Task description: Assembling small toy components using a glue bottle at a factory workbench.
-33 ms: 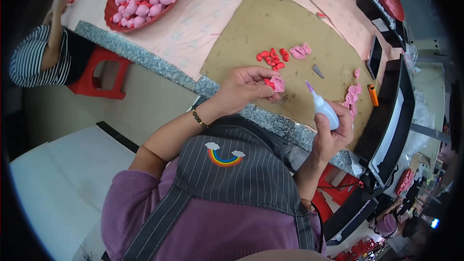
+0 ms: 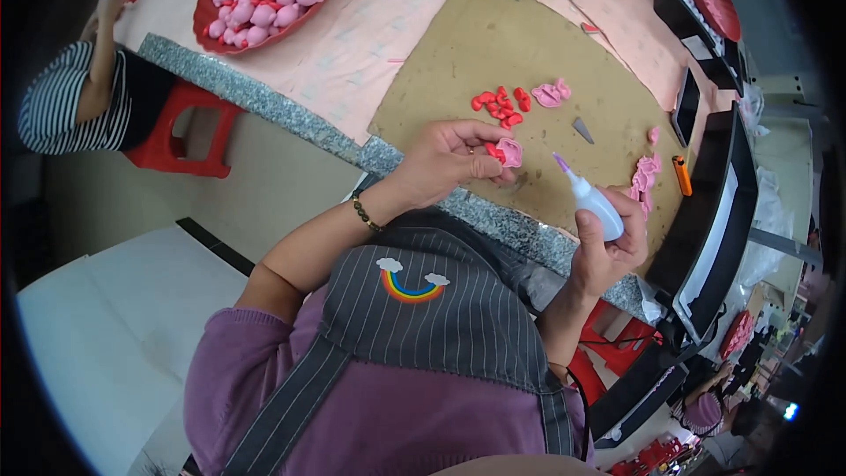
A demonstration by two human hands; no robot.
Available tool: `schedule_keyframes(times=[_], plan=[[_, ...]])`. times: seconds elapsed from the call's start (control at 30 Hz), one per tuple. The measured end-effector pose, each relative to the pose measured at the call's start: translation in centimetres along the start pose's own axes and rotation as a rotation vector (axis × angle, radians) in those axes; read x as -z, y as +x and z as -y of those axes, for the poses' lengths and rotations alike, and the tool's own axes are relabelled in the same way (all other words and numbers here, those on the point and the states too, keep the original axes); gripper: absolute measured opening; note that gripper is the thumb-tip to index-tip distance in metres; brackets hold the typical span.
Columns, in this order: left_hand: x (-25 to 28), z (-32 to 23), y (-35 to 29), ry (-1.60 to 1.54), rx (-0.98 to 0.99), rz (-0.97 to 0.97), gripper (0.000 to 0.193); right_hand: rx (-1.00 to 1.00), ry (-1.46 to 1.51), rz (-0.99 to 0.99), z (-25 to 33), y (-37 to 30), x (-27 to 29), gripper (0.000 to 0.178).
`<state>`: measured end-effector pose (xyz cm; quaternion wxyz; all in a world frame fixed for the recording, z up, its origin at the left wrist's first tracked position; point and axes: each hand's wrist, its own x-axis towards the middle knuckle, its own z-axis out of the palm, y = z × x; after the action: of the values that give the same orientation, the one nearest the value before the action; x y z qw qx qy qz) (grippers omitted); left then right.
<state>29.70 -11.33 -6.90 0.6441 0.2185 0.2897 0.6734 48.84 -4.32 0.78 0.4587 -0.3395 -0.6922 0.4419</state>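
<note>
My left hand (image 2: 454,157) pinches a small pink hollow plastic piece (image 2: 510,153) together with a red plastic piece (image 2: 495,152) between thumb and fingers, over the near part of a tan board (image 2: 441,62). Wrapped in my right hand (image 2: 617,234) is a white squeeze bottle (image 2: 597,210) with a thin purple nozzle (image 2: 562,161). Its tip points up and left toward the pink piece, a small gap apart from it. Beyond my left hand lie several loose red pieces (image 2: 502,106) and a few pink pieces (image 2: 552,93). A grey metal tip (image 2: 582,130) rests to their right.
More pink pieces (image 2: 646,181) and an orange lighter (image 2: 681,175) lie along the board's right side, beside a black tray (image 2: 705,229) and a phone (image 2: 685,106). A red basin (image 2: 204,22) of pink figures stands far left. Another person (image 2: 66,92) works there near a red stool (image 2: 189,137).
The bottle's nozzle tip has shifted slightly left and down, toward the pieces in my left hand. Both hands keep their hold.
</note>
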Motion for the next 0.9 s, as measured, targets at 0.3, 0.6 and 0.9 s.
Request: schedule_keyframes(times=[0.3, 0.6, 0.9], plan=[[0.5, 0.7, -1.1, 0.0, -0.019, 0.021, 0.036, 0.197, -0.063, 0.053, 0.4, -1.0, -1.4, 0.026], [0.2, 0.5, -0.9, 0.017, -0.042, 0.039, 0.034, 0.213, -0.139, 0.091, 0.2, -0.9, -2.0, 0.02], [0.2, 0.4, -0.9, 0.038, -0.012, 0.037, 0.034, 0.213, -0.179, 0.098, 0.3, -0.9, -2.3, 0.021]])
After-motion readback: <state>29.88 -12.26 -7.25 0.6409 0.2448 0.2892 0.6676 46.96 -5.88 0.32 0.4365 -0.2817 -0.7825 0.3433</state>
